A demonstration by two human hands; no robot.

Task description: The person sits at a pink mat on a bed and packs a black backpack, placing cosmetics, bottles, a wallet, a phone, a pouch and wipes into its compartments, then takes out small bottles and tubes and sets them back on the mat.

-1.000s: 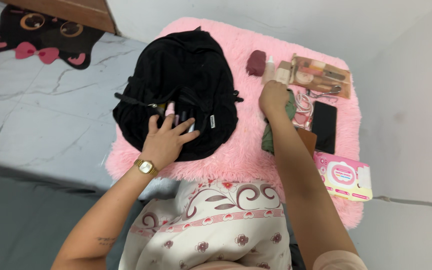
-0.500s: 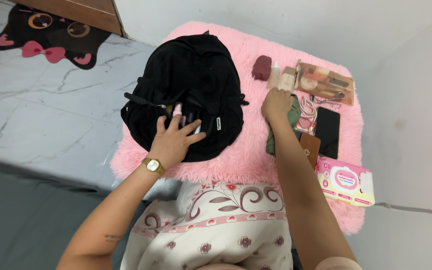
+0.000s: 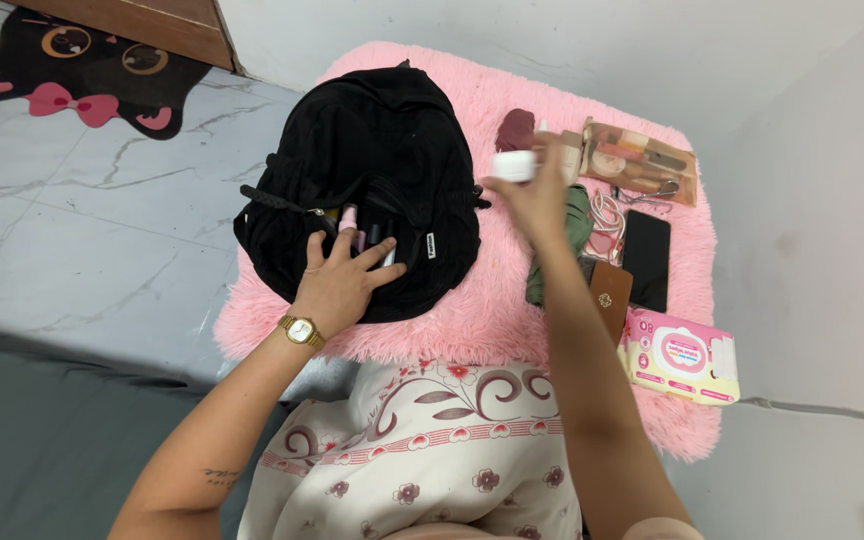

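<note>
A black backpack [image 3: 372, 150] lies on a fluffy pink rug [image 3: 492, 290] with its front pocket open, pink and dark tubes [image 3: 349, 219] sticking out. My left hand [image 3: 342, 280], a gold watch on its wrist, rests flat on the backpack's front, fingers spread by the pocket. My right hand [image 3: 537, 195] is raised above the rug between the backpack and the row of small things, holding a small white round jar [image 3: 514, 166]. Motion blurs the hand.
On the rug's right side lie a maroon pouch [image 3: 515, 128], a clear cosmetics pouch [image 3: 640, 158], a green cloth [image 3: 574, 232], a black phone [image 3: 647, 260], a brown wallet [image 3: 607, 298], white cables and a pink wipes pack [image 3: 680, 356]. A black cat-shaped mat [image 3: 72, 60] lies on the marble floor.
My right hand has lifted off the green cloth area and moved left toward the backpack, now holding a small white jar. My left hand stays on the backpack.
</note>
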